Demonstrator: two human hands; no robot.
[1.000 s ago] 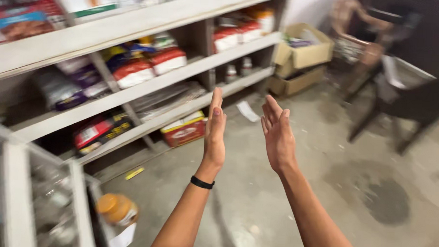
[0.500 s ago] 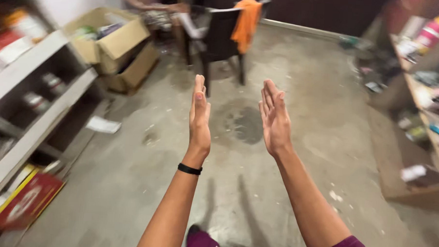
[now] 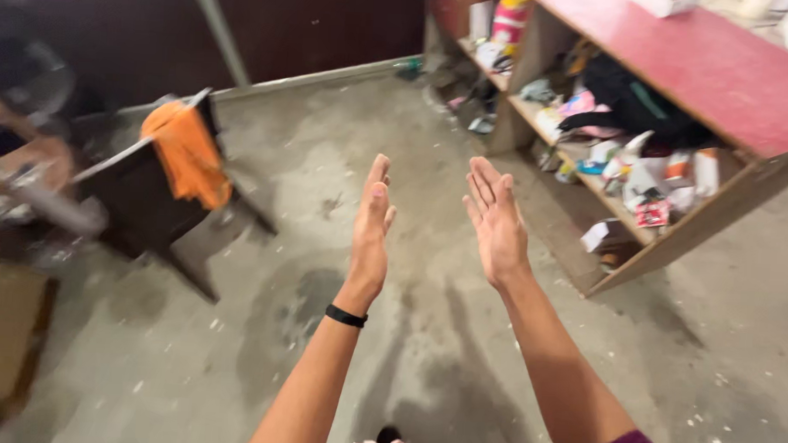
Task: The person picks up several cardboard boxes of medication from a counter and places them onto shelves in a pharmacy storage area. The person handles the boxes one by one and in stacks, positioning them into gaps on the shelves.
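Hands rise side by side at the centre of the frame, palms facing each other with a gap between. Both are flat and fully spread, fingers straight, holding nothing. Left hand (image 3: 371, 234) shows a black band (image 3: 346, 316) at the wrist; right hand (image 3: 497, 223) is bare. Below them lies grey, stained concrete floor (image 3: 343, 167). At upper right a wooden shelf unit (image 3: 705, 75) with a red top carries a black bag (image 3: 629, 103), white bottles and small white and red packets (image 3: 653, 182). At left an orange cloth (image 3: 187, 153) hangs over a dark chair (image 3: 141, 200). A brown cardboard box (image 3: 1, 334) sits at lower left.
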